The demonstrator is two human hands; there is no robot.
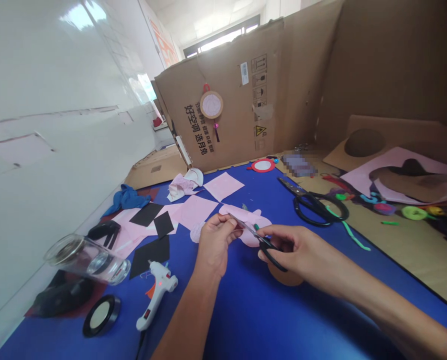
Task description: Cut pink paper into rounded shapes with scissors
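Observation:
My right hand point(289, 247) is closed round the black handles of small scissors point(255, 235), whose blades point left toward my other hand. My left hand point(216, 240) pinches something small and red at the blade tips; I cannot make it out. Under both hands lies a pink felt shape point(251, 220) on the blue mat point(246, 310).
Large black scissors point(315, 205) lie to the right. A white glue gun point(158, 292), black tape roll point(101, 315) and tipped clear jar point(86, 257) sit at front left. Pink squares point(223, 186) and black pieces point(150, 252) lie behind. Cardboard walls point(227, 100) stand behind.

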